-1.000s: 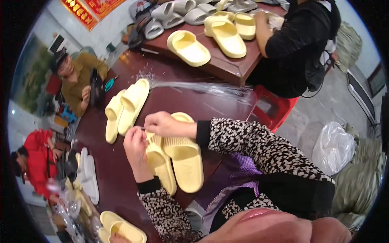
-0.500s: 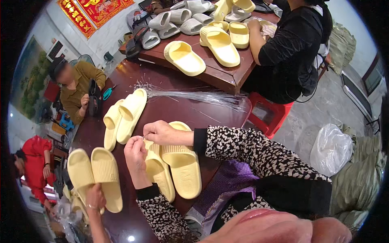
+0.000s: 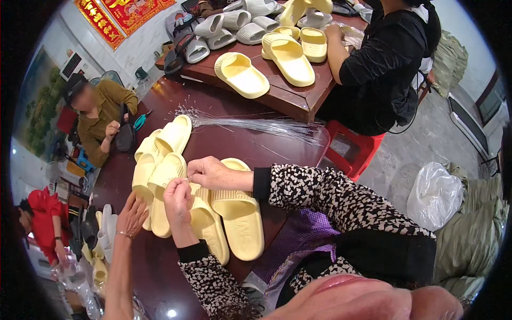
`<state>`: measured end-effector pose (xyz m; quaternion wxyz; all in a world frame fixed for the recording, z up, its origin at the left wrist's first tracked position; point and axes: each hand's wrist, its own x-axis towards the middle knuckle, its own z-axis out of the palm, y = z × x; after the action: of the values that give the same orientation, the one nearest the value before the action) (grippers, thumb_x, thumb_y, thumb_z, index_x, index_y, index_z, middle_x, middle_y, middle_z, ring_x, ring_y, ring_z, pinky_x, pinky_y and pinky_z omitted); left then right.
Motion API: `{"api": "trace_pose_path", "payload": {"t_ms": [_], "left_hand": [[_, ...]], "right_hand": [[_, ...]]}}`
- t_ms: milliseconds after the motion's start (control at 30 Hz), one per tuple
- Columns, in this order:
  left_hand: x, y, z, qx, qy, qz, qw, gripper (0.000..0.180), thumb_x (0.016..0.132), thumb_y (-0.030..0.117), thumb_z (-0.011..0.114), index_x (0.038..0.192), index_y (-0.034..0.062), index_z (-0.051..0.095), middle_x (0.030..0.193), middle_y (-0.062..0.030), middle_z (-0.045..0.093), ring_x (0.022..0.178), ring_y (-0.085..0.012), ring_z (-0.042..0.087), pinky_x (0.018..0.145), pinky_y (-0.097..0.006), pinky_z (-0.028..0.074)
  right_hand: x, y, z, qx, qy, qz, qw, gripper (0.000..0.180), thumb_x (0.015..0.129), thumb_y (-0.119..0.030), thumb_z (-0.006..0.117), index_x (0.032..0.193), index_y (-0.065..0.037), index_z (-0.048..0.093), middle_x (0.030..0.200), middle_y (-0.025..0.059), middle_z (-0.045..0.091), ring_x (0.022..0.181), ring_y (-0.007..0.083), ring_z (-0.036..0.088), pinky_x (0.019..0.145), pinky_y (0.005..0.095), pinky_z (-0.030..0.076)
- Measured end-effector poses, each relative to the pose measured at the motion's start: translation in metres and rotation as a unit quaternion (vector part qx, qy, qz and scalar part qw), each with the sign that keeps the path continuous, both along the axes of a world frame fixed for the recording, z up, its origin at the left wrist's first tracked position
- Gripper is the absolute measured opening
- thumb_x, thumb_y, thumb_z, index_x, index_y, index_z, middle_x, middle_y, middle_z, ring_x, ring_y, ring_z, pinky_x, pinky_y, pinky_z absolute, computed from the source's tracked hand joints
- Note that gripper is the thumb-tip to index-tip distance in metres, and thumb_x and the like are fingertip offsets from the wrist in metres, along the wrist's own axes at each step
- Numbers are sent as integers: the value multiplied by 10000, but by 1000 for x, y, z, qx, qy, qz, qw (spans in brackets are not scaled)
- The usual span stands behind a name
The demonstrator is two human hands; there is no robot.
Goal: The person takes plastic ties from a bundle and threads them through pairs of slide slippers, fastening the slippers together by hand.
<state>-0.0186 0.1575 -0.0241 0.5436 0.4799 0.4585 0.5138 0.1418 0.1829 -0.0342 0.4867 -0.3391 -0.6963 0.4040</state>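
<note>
My left hand (image 3: 177, 200) and my right hand (image 3: 206, 173) meet with fingertips pinched together above a pair of pale yellow slide slippers. Between the fingertips is a thin pale strand, mostly hidden by the fingers. Under my hands lie the left slipper (image 3: 207, 226) and the right slipper (image 3: 243, 226) of that pair, side by side, with ribbed straps. Just left of my left hand, another person's hand (image 3: 133, 214) touches a second yellow pair (image 3: 164, 194). Behind that pair lies a further yellow pair (image 3: 176, 134).
A bundle of thin clear strands (image 3: 256, 128) lies across the dark red table (image 3: 224, 146). Teal scissors (image 3: 141, 120) lie by a seated person holding a dark shoe. A second table (image 3: 250, 106) carries yellow and grey slippers. A red stool (image 3: 344, 152) stands at right.
The other person's hand has pushed its yellow pair forward and right, against the pair behind. The seated person's dark shoe has turned. My hands stay pinched in nearly the same place.
</note>
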Motion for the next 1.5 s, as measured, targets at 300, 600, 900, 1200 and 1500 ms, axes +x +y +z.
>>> {"api": "trace_pose_path", "payload": {"t_ms": [300, 600, 900, 1200, 1500], "left_hand": [[0, -21, 3, 28, 60, 100, 993, 138, 867, 78, 542, 974, 0, 581, 755, -5, 550, 586, -53, 457, 538, -159, 368], [-60, -74, -34, 117, 151, 280, 941, 169, 884, 72, 521, 1025, -7, 571, 881, -52, 597, 649, -94, 542, 582, -213, 445], [-82, -82, -61, 24, 28, 311, 950, 157, 867, 49, 530, 1005, -21, 556, 825, -65, 600, 621, -90, 532, 545, -203, 453], [-79, -88, -65, 5, 23, 285, 958, 165, 873, 72, 536, 1018, -5, 553, 788, -55, 606, 583, -87, 545, 526, -195, 446], [-79, -88, -74, 5, 22, 274, 962, 169, 869, 65, 540, 1020, -11, 551, 780, -60, 608, 582, -88, 546, 522, -204, 458]], "right_hand": [[-5, 10, -22, 54, 14, -47, 997, 133, 793, -96, 584, 900, -24, 617, 737, 105, 622, 672, 255, 597, 640, 346, 468], [16, -35, 17, 395, -101, -92, 908, 246, 748, -76, 570, 985, -10, 564, 714, 106, 611, 685, 308, 597, 645, 370, 466], [17, -91, -3, 408, -365, 100, 831, 143, 753, -72, 534, 883, -15, 530, 637, 83, 586, 622, 269, 617, 529, 344, 490], [9, -72, -21, 399, -422, 47, 813, 154, 760, -150, 562, 844, -25, 531, 628, 98, 580, 622, 250, 617, 542, 343, 496], [41, -63, -20, 354, -440, 6, 825, 182, 777, -170, 575, 847, -16, 508, 696, 107, 561, 676, 260, 590, 565, 343, 479]]}}
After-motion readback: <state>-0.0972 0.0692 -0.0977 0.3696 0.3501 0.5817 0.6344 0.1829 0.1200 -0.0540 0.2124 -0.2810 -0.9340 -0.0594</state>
